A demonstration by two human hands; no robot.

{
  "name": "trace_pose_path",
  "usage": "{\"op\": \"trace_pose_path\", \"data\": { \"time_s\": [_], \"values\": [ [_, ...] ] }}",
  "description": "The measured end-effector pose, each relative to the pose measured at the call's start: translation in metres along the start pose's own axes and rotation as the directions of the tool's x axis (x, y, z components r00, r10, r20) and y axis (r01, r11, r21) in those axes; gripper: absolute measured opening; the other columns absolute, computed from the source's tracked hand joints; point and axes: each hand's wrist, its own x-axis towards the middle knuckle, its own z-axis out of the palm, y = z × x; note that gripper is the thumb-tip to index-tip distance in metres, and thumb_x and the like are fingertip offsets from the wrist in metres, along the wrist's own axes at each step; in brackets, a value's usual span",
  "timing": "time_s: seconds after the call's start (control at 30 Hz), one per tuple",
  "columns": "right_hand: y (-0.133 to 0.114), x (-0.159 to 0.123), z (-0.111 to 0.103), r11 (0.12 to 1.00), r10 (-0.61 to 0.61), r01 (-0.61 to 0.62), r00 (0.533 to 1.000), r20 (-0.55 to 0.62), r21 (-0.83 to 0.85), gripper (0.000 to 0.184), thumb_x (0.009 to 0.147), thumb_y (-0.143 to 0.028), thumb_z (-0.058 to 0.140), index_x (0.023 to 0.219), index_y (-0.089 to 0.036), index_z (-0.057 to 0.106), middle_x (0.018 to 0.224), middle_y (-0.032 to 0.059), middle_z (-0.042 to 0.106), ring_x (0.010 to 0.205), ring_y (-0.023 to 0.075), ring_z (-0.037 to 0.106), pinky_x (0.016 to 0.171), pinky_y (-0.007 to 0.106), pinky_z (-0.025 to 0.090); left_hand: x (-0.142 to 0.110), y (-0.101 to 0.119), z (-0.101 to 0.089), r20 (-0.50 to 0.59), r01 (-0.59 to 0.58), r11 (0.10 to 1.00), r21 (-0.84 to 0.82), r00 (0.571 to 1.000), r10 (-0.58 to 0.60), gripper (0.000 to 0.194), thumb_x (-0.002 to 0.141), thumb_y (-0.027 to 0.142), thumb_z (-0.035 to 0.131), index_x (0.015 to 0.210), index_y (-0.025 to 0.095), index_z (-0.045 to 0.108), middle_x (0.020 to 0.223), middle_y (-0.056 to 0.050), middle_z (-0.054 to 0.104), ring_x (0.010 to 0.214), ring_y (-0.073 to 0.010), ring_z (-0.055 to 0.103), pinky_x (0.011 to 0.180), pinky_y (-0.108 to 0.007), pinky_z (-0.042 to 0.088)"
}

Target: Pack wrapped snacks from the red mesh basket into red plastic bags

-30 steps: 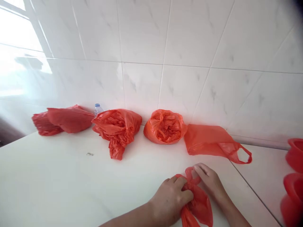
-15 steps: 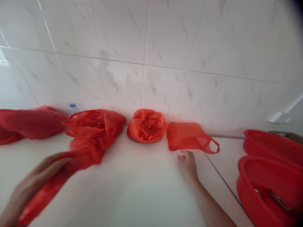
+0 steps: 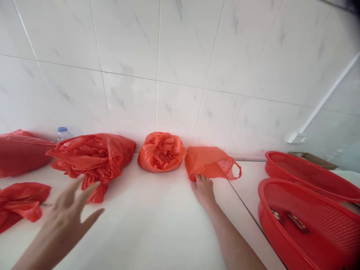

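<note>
The right hand reaches forward, palm toward the white table, its bent fingers close together on the near edge of the flat red bag; whether they pinch the film or only press it, I cannot tell. That flat bag lies just right of the round bag, its handle pointing away from it. The film looks thin, so it should be light, limp and rather slippery, quick to crease and easy to tear if pulled at one point. The folded near edge or the gathered handle would give the surest hold, though what it contains, if anything, is hidden. The left hand is well to the left of the round bag and nearer the viewer, fingers spread apart and grasping nothing, beside a bunched bag. Farther out, a crumpled bag sits just left of the round bag, and a red basket stands well to its right.
</note>
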Motion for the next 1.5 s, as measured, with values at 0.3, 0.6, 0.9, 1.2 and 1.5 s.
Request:
{"op": "trace_pose_path", "data": {
  "time_s": [0.3, 0.6, 0.9, 1.2, 1.5],
  "values": [
    [-0.033, -0.051, -0.019, 0.976, -0.161, 0.147, 0.984, 0.079, 0.16, 0.02, 0.077, -0.012, 0.051, 0.071, -0.02, 0.067, 0.078, 0.0094, 0.066, 0.085, 0.0263, 0.054, 0.089, 0.041, 0.034, -0.005, 0.123, 0.032, 0.261, -0.416, 0.853, -0.316, 0.826, 0.5, 0.05, 0.075, 0.015, 0.065, 0.122, 0.031, 0.055, 0.141, -0.008, 0.048, 0.119, -0.0276, 0.054, 0.091, -0.039, 0.054],
    [-0.093, -0.118, -0.061, 0.878, -0.244, 0.115, 0.943, 0.226, 0.465, 0.013, 0.077, -0.027, 0.055, 0.073, -0.026, 0.068, 0.073, 0.0034, 0.068, 0.071, 0.0204, 0.059, 0.067, 0.03, 0.04, 0.019, 0.172, 0.024, 0.248, -0.308, 0.847, -0.434, 0.863, 0.441, 0.05, 0.072, 0.03, 0.073, 0.118, 0.031, 0.057, 0.147, -0.014, 0.035, 0.126, -0.0385, 0.044, 0.091, -0.051, 0.05],
    [-0.086, -0.123, -0.172, 0.87, -0.184, -0.064, 0.878, 0.443, 0.489, 0.026, 0.087, -0.043, 0.046, 0.087, -0.028, 0.067, 0.079, -0.0003, 0.068, 0.071, 0.0186, 0.059, 0.064, 0.028, 0.041, 0.037, 0.167, -0.002, 0.563, 0.4, 0.688, -0.606, 0.826, 0.016, 0.048, 0.068, 0.005, 0.045, 0.108, 0.028, 0.058, 0.095, 0.003, 0.067, 0.07, -0.0125, 0.061, 0.064, -0.022, 0.05],
    [-0.07, -0.066, -0.145, 0.984, 0.065, 0.008, 0.911, 0.407, -0.176, 0.038, 0.088, -0.048, 0.038, 0.078, -0.021, 0.063, 0.078, 0.0048, 0.065, 0.068, 0.0196, 0.059, 0.062, 0.031, 0.04, 0.047, 0.151, -0.015, 0.817, 0.673, 0.485, -0.559, 0.547, 0.183, 0.046, 0.065, 0.012, 0.046, 0.108, 0.025, 0.056, 0.089, 0.003, 0.062, 0.055, -0.0082, 0.046, 0.043, -0.017, 0.034],
    [-0.067, -0.045, -0.097, 0.981, 0.025, 0.099, 0.785, 0.619, -0.165, 0.068, 0.063, -0.052, 0.068, 0.127, -0.033, 0.052, 0.125, 0.0066, 0.056, 0.11, 0.0308, 0.053, 0.086, 0.039, 0.04, 0.048, 0.124, -0.012, 0.367, 0.05, 0.931, -0.361, 0.926, 0.093, 0.051, 0.078, 0.009, 0.042, 0.122, 0.032, 0.051, 0.125, -0.007, 0.051, 0.1, -0.026, 0.057, 0.079, -0.039, 0.049]
  ]
}}
